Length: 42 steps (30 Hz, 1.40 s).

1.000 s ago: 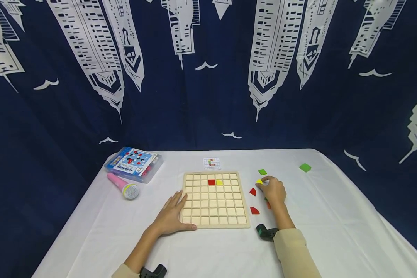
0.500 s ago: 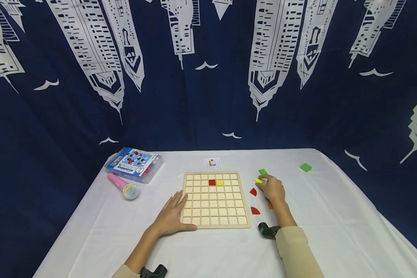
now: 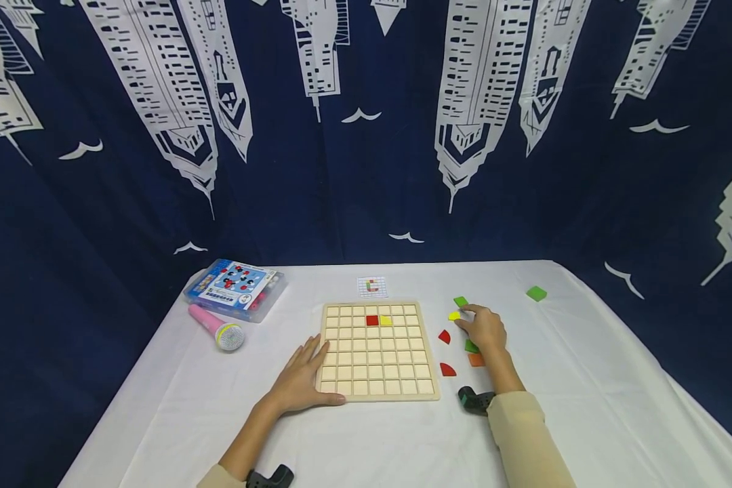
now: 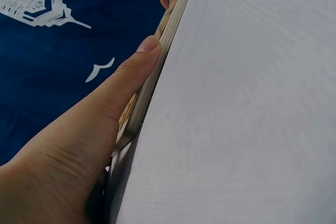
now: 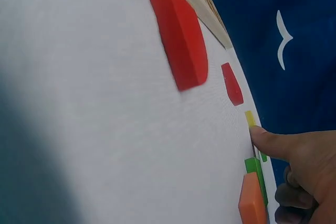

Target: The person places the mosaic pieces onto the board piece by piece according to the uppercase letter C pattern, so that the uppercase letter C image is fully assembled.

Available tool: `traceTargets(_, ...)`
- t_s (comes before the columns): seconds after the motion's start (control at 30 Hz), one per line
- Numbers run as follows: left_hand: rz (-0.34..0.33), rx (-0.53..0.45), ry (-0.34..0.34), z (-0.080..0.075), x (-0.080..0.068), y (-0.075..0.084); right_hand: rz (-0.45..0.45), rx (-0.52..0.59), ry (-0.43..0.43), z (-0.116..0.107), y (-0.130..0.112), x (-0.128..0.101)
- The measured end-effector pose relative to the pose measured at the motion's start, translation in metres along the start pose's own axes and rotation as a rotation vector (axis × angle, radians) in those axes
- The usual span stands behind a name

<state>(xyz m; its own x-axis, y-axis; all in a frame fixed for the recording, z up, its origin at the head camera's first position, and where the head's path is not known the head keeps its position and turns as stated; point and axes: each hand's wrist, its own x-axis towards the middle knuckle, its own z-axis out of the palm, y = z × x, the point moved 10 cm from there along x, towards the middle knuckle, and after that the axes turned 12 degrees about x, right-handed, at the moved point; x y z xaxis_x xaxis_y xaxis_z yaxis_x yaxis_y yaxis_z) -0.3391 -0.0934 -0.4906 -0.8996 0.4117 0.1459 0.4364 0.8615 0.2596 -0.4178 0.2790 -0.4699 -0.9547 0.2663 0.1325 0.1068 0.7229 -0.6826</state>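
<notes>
Yellow piece against right hand

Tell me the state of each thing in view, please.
wooden grid board, flat, partly filled
red square tile, set in board
inset yellow tile, beside the red one
left hand, open, against the board's edge
loose yellow tile, unclear whether gripped
right hand, fingertips at that tile
red quarter-circle tiles, lying flat
green tiles, lying flat
orange tile, lying flat
pattern card, lying flat
pink microphone, lying on side
plastic case, seemingly closed

Room above board — tiles beside
</notes>
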Motion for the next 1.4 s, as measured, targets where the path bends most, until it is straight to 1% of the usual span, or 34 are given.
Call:
traceTargets(0.13,-0.007,-0.004,-0.004,0.0,-0.001,0.0,-0.02,0.01,-0.013,0.003,-0.005,0.0)
traceTargets(0.23,-0.006,0.0,-0.005,-0.001,-0.001,-0.001,-0.076,0.036,-0.002,0.004,-0.019,-0.005)
traceTargets(0.3,-0.005,0.005,-0.003,-0.001,-0.001,-0.001,-0.143,0.06,-0.001,0.006,-0.038,-0.009)
traceTargets(0.37,-0.004,0.008,-0.001,-0.001,-0.001,-0.002,-0.218,0.084,-0.005,0.01,-0.061,-0.015)
traceTargets(0.47,-0.006,0.006,0.003,0.0,-0.001,-0.002,-0.309,0.129,-0.033,0.022,-0.098,-0.023)
traceTargets(0.6,-0.009,-0.001,-0.001,0.002,-0.001,-0.003,-0.383,0.178,-0.076,0.041,-0.137,-0.032)
traceTargets(0.7,-0.016,0.005,-0.007,0.003,0.0,-0.003,-0.403,0.186,-0.109,0.058,-0.155,-0.036)
traceTargets(0.9,-0.021,0.007,-0.018,0.004,0.001,-0.003,-0.363,0.183,-0.183,0.094,-0.165,-0.036)
traceTargets(0.97,-0.028,0.012,-0.027,0.005,0.001,-0.005,-0.358,0.185,-0.213,0.104,-0.167,-0.038)
traceTargets(1.07,-0.033,0.017,-0.03,0.004,0.0,-0.006,-0.368,0.167,-0.232,0.115,-0.169,-0.041)
traceTargets(1.23,-0.031,0.01,-0.027,0.003,0.0,-0.005,-0.339,0.119,-0.239,0.126,-0.166,-0.044)
traceTargets(1.4,-0.027,0.005,-0.022,0.001,0.0,-0.002,-0.322,0.074,-0.209,0.126,-0.162,-0.043)
